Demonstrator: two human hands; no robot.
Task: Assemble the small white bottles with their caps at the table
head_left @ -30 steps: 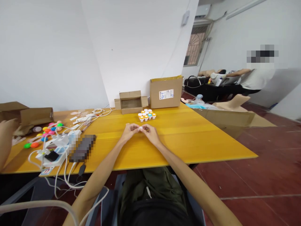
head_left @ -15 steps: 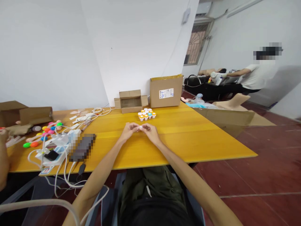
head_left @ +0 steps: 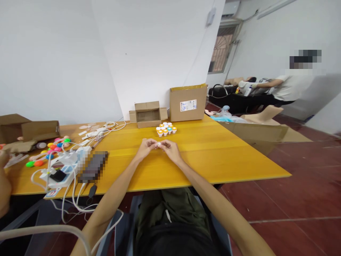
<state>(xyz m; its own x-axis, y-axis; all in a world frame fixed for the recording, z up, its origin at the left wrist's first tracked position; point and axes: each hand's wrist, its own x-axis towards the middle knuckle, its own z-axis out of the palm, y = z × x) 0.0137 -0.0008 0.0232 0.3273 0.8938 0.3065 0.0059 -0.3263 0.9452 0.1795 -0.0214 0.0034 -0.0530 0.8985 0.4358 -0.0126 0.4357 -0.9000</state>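
Both my hands meet over the middle of the yellow table [head_left: 213, 156]. My left hand [head_left: 146, 148] and my right hand [head_left: 170, 149] are curled, fingertips pinching a small white piece [head_left: 159, 144] between them. Just beyond them stands a cluster of several small white caps with orange and blue rings [head_left: 166, 130]. An open small cardboard box [head_left: 148, 114] and a taller closed carton [head_left: 188, 103] stand behind the cluster at the wall.
At the left lie coloured round pieces [head_left: 50, 151], white cables and a power strip [head_left: 62, 167], a dark phone [head_left: 93, 167] and brown boxes [head_left: 29, 131]. Another person's arm [head_left: 4, 185] shows at the left edge. A person in white [head_left: 290, 87] works far right.
My hands stay pinched together in the same spot. The arm at the left edge has dropped lower and the person at the far right has shifted slightly.
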